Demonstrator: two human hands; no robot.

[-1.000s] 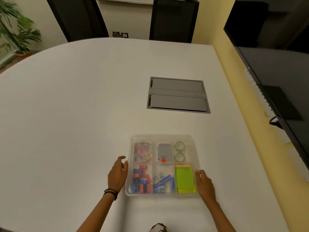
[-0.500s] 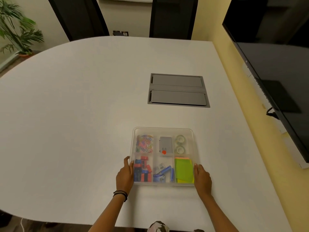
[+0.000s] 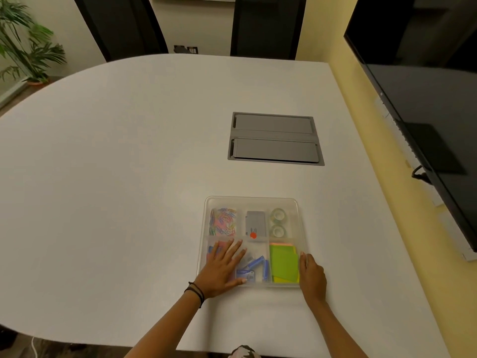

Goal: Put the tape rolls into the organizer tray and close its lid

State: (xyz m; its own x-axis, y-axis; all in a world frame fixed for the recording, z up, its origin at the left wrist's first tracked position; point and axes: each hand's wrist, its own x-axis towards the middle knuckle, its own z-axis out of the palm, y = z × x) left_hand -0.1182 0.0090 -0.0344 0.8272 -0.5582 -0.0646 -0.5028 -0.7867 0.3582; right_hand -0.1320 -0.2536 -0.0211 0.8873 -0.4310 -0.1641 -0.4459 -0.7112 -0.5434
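The clear organizer tray (image 3: 251, 199) lies on the white table close to me, with a see-through lid over it. Two clear tape rolls (image 3: 278, 223) sit one behind the other in its far right compartment. The other compartments hold coloured paper clips (image 3: 223, 222), a grey box (image 3: 255, 223), blue and red pieces, and green sticky notes (image 3: 284, 264). My left hand (image 3: 222, 270) lies flat, fingers spread, on the lid over the near left compartment. My right hand (image 3: 312, 277) grips the tray's right edge near its front corner.
A grey cable hatch (image 3: 275, 139) is set into the table behind the tray. On the yellow wall to the right hangs a large black screen (image 3: 426, 112). Two dark chairs (image 3: 265, 24) stand at the far side, and a potted plant (image 3: 23, 47) at far left.
My left hand has moved from the tray's left side onto the top of the lid and spread flat. My right hand has stayed at the right edge.
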